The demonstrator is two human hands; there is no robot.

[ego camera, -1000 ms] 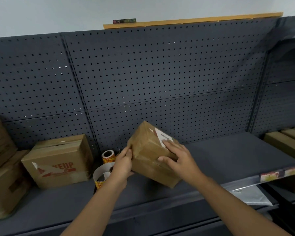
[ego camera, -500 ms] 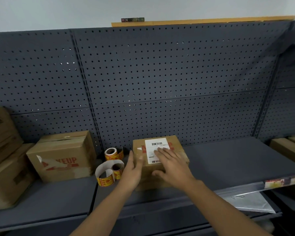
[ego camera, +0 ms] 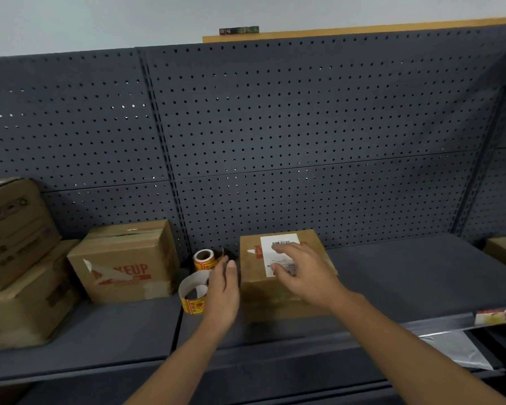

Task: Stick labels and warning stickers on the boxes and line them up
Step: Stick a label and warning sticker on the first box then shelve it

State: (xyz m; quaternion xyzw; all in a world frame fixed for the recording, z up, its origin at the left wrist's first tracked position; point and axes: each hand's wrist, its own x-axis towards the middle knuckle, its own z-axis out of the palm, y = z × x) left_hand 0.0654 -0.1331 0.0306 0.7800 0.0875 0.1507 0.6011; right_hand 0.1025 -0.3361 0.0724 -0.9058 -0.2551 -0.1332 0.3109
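Looks like the label-smoothing step: right hand (ego camera: 300, 271) flat on the white label (ego camera: 278, 254) atop the box (ego camera: 278, 290) on the shelf (ego camera: 406, 283). Left hand (ego camera: 223, 289) hangs open just left of the box. Next probably a warning sticker off the rolls (ego camera: 197, 283) left of the box.

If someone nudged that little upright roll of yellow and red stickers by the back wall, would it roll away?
Probably not while the small yellow and red sticker roll stands on its flat end on the dark grey shelf. Tipped onto its round side, it likely would roll. Being paper wound on a hollow core, it looks light and easily knocked over.
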